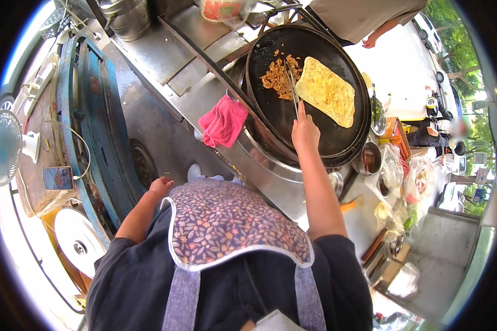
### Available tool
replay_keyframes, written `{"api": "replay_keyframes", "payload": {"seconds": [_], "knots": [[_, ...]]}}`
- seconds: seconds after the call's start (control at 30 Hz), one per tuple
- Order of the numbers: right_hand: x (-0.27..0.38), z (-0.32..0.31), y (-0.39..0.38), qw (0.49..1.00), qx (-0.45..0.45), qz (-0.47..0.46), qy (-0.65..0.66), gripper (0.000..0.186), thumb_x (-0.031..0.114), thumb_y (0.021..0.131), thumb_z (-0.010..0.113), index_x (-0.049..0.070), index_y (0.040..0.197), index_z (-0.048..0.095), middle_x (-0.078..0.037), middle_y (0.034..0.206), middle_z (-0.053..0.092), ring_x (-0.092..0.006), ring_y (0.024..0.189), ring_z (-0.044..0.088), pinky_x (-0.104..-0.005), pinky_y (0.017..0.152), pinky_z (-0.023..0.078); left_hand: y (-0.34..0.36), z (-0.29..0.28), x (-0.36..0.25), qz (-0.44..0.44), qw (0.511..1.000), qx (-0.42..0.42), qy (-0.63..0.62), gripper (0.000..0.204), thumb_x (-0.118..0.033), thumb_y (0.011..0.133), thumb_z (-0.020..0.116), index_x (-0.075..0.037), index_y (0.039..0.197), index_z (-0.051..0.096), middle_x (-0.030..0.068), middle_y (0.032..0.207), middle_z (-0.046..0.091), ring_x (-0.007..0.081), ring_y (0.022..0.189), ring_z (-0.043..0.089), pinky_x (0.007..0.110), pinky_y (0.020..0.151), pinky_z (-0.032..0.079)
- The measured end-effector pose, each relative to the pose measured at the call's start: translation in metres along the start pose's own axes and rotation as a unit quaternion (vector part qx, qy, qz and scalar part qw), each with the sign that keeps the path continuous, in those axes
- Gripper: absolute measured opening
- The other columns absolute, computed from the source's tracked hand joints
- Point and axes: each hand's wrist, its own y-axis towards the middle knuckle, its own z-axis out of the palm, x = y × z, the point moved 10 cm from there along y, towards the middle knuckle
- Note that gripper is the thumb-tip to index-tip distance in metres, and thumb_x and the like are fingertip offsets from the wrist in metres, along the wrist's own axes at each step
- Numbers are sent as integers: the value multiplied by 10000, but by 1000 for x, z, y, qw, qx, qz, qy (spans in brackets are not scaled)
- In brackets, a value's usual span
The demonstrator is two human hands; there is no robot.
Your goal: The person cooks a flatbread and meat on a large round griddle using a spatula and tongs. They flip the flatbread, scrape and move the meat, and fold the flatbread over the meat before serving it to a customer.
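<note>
My right hand point(306, 132) is closed around the end of long, narrow metal tongs point(292, 91), with its index finger stretched along them. The tongs reach over a large round black griddle point(270, 118), their far end at a heap of chopped brown meat point(276, 78). Right beside the meat lies a flat golden pancake point(327, 91), roughly rectangular. Down at my left side, away from the griddle, my left hand point(160, 186) hangs with loosely bent fingers and no object visible in it.
A pink cloth point(223, 121) hangs at the counter's near edge. Right of the griddle are a dark pot point(368, 159) and plastic bags point(419, 185). Another person's hand point(370, 42) shows beyond the griddle. On the left stand a blue metal frame point(102, 127) and a white fan point(8, 146).
</note>
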Motion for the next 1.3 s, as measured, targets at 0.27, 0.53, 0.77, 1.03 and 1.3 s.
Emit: {"api": "replay_keyframes", "payload": {"seconds": [0.27,0.53,0.77,1.03,1.3], "knots": [[-15,-17,3,993,-30,-2,111,632,244,906,578,117,1460,301,-193,996,615,-374,857,632,-458,751,511,-13,-17,19,-40,999,-16,20,388,-348,885,637,-51,1133,660,145,1099,677,285,1041,635,365,905,476],[-7,-16,10,993,15,20,115,618,250,907,580,120,1452,322,-181,1020,624,-362,929,621,-453,804,498,-14,-16,8,-13,999,-17,26,388,-350,890,631,-44,1126,658,152,1081,681,280,1031,639,364,895,481],[-11,-20,27,999,12,7,-37,590,147,904,558,153,1455,348,-151,1021,616,-320,826,647,-423,722,522,-6,-11,0,-28,999,4,20,392,-352,890,637,-42,1129,652,154,1083,677,276,1022,641,355,892,485],[-29,-59,-27,980,-23,-72,186,685,166,837,646,207,1453,350,-125,934,587,-333,750,627,-417,648,513,7,3,13,-14,1000,10,11,379,-358,877,650,-52,1101,666,143,1070,684,270,1009,647,351,876,490],[-18,-31,-48,995,-29,-90,26,711,198,853,651,171,1475,305,-132,867,573,-325,630,608,-414,560,518,-1,2,-9,7,993,26,113,381,-381,872,640,-72,1092,679,148,1040,688,297,990,650,368,872,493]]}}
